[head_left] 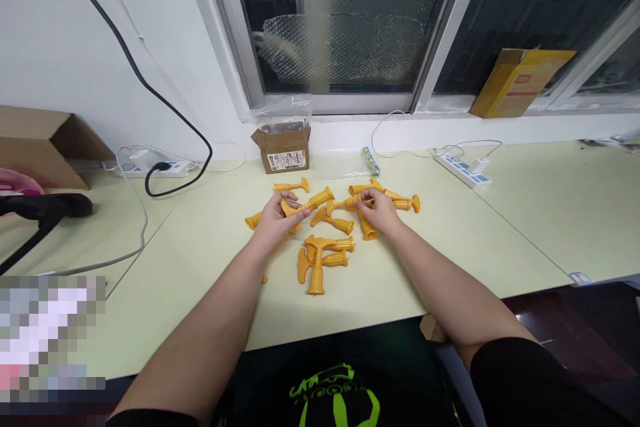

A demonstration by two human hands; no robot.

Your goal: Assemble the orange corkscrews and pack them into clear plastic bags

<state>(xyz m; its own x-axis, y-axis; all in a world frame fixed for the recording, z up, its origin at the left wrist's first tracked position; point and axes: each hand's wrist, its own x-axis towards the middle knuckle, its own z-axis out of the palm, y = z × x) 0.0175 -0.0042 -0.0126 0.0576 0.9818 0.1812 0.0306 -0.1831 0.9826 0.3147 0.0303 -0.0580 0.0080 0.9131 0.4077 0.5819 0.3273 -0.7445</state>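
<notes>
My left hand [275, 220] is closed around the head end of a yellow hammer-shaped plastic piece [321, 198], whose ribbed, flared handle points up and right. Fingers of my right hand [381, 212] pinch the handle end of a second yellow hammer-shaped piece [343, 204], its curved head facing left. Several similar pieces lie loose around both hands. Closest to me is a small cluster, with one piece [317, 274] standing out in front and another [302, 266] beside it. Part of a piece [253, 220] shows behind my left hand, and others are partly hidden under my right.
A small open cardboard box [285, 150] and a clear plastic bag [340, 164] stand and lie by the wall. Power strips [463, 169] sit at the back with cables. A black cable [135, 70] hangs at left, near a larger carton [35, 140]. The pale table [475, 240] extends right.
</notes>
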